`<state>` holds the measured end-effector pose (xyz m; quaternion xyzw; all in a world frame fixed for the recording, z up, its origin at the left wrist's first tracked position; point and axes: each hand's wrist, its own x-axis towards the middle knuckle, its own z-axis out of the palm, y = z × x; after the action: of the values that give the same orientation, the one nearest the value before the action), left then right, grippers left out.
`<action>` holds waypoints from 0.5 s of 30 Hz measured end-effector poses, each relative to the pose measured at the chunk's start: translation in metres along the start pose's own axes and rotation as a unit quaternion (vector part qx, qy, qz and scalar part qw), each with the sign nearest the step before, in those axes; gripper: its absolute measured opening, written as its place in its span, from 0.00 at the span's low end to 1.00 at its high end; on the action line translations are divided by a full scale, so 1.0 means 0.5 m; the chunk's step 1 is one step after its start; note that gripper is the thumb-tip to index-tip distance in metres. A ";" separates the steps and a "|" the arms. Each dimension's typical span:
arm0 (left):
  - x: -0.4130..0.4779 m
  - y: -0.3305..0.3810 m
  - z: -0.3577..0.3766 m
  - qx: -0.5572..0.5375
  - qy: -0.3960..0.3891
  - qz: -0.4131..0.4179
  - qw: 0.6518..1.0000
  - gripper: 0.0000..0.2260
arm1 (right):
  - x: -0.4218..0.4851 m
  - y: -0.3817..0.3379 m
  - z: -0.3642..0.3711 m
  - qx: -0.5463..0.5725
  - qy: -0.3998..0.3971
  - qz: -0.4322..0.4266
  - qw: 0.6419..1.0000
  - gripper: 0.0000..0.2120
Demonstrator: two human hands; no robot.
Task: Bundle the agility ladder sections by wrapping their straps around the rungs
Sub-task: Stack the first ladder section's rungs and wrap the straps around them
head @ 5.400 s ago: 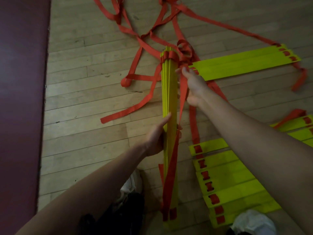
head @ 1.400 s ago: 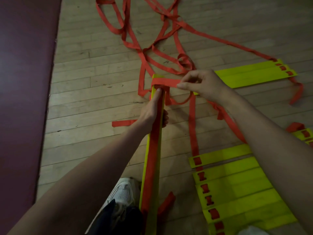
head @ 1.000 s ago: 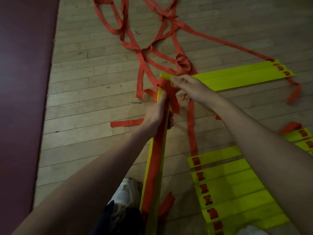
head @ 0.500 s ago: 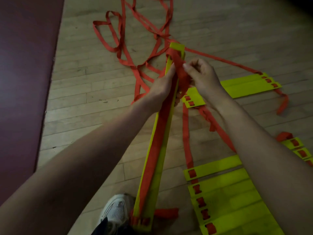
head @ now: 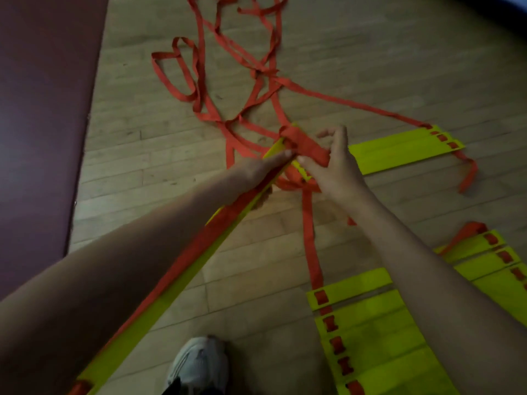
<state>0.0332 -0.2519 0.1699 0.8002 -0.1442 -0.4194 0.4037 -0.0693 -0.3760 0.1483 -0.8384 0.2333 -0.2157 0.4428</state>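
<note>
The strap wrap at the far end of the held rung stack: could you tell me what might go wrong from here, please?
1. The right hand pinches only the wrap's end; a slipped grip could unwind it.
2. The left hand holds the rung stack by one end, so rungs may fan out.
3. The loose straps lie tangled on the floor and could snag.

One head-worn view, looking steeply down and forward at the wooden floor; forearms close, filling the lower frame.
</note>
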 end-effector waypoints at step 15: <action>-0.060 -0.198 0.044 0.051 -0.117 -0.094 0.987 0.34 | -0.186 0.098 0.015 0.275 -0.272 0.248 0.888 0.11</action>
<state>-0.0130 -0.1835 0.1035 0.7752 -0.1358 -0.5381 0.3016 -0.1491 -0.3416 0.0888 -0.6240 0.2351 0.0822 0.7407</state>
